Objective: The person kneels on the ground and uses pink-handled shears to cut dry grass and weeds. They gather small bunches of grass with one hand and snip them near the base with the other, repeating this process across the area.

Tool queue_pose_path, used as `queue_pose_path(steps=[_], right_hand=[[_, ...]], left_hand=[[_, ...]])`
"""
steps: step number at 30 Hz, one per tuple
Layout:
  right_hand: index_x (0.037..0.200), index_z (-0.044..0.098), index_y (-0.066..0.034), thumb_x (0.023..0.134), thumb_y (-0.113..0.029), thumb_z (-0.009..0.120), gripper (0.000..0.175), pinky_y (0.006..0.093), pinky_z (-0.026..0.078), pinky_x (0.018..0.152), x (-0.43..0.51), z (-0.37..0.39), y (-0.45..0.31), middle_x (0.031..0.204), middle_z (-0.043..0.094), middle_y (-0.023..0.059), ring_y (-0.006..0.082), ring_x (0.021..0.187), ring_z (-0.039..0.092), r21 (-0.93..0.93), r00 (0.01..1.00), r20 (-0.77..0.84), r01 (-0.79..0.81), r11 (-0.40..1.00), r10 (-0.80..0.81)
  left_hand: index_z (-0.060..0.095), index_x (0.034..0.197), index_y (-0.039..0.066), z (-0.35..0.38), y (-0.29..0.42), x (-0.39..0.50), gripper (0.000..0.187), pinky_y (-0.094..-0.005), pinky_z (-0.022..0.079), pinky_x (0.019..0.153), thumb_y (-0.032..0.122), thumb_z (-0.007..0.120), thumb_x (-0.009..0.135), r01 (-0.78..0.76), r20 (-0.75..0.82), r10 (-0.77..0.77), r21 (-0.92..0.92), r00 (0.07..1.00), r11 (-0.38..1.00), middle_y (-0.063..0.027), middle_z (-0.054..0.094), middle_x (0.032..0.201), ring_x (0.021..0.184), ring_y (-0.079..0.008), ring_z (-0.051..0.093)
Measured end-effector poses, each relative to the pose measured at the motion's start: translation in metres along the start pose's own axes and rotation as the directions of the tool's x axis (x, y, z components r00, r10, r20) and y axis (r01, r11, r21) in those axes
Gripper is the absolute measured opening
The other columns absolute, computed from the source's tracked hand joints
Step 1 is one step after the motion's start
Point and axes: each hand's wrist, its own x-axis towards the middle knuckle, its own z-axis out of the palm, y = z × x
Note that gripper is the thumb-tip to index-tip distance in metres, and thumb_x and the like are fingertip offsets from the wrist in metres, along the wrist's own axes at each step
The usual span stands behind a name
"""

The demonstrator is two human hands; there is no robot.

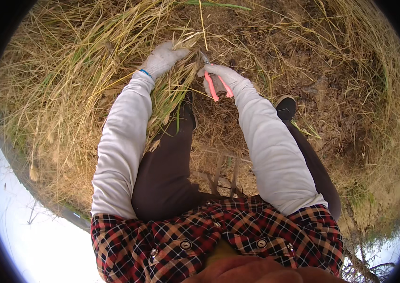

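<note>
My left hand (164,58), in a pale knit glove, is closed around a bunch of long grass stems (182,76), some dry and yellow, some green. The cut-looking ends point up past the thumb, and the blades hang over my left leg. My right hand (221,76), gloved alike, holds a pair of pruning shears (209,83) with pinkish-red handles. Their metal blades point up and left, close to the grass bunch. Whether the blades touch a stem cannot be told. The handles are somewhat spread, and my right palm is partly hidden.
Tall dry grass (62,88) stands thick at the left. Dry litter and bare soil (302,70) lie at the right. My dark shoe (286,107) rests on the ground. A low wooden slatted object (226,169) is between my legs.
</note>
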Motion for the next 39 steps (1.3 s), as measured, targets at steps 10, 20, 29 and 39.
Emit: queue_pose_path(steps=[10, 20, 29, 39], right_hand=[[0.106, 0.066, -0.0028, 0.104, -0.040, 0.062, 0.038, 0.0361, 0.050, 0.047, 0.016, 0.006, 0.005, 0.062, 0.058, 0.0055, 0.0192, 0.048, 0.056, -0.162, 0.959, -0.205, 0.162, 0.973, -0.194], [0.109, 0.066, -0.0016, 0.104, -0.039, 0.064, 0.038, 0.0344, 0.054, 0.057, 0.006, 0.014, 0.001, 0.068, 0.061, 0.0052, 0.0175, 0.057, 0.061, -0.188, 0.963, -0.216, 0.122, 0.974, -0.162], [0.119, 0.070, -0.0043, 0.102, -0.039, 0.067, 0.039, 0.0375, 0.058, 0.072, -0.008, -0.006, 0.003, 0.086, 0.066, 0.0077, 0.0205, 0.078, 0.067, -0.062, 0.987, -0.099, -0.132, 0.989, 0.126], [0.106, 0.066, -0.0055, 0.104, -0.038, 0.064, 0.033, 0.0395, 0.059, 0.066, 0.026, 0.017, -0.001, 0.075, 0.066, 0.0080, 0.0218, 0.066, 0.066, -0.044, 0.991, -0.133, 0.002, 0.999, -0.008]], left_hand=[[0.070, 0.134, 0.003, -0.005, -0.004, -0.003, 0.058, -0.0392, 0.050, 0.105, 0.048, 0.072, 0.097, 0.106, -0.034, -0.105, 0.045, 0.994, 0.993, -0.0169, 0.075, 0.123, 0.115, -0.0275, 0.069], [0.061, 0.144, -0.003, 0.008, -0.027, 0.001, 0.074, -0.0415, 0.046, 0.113, 0.052, 0.071, 0.095, 0.088, 0.120, -0.071, -0.145, 0.990, 0.986, -0.0253, 0.066, 0.140, 0.131, -0.0360, 0.063], [0.068, 0.136, 0.000, -0.004, -0.036, 0.006, 0.066, -0.0396, 0.048, 0.108, 0.050, 0.076, 0.093, 0.128, -0.018, -0.133, -0.161, 0.991, 0.979, -0.0165, 0.073, 0.127, 0.120, -0.0265, 0.065], [0.073, 0.128, 0.001, -0.003, -0.014, -0.006, 0.061, -0.0361, 0.050, 0.102, 0.051, 0.076, 0.093, 0.072, 0.032, -0.068, -0.168, 0.997, 0.983, -0.0130, 0.076, 0.114, 0.107, -0.0231, 0.067]])
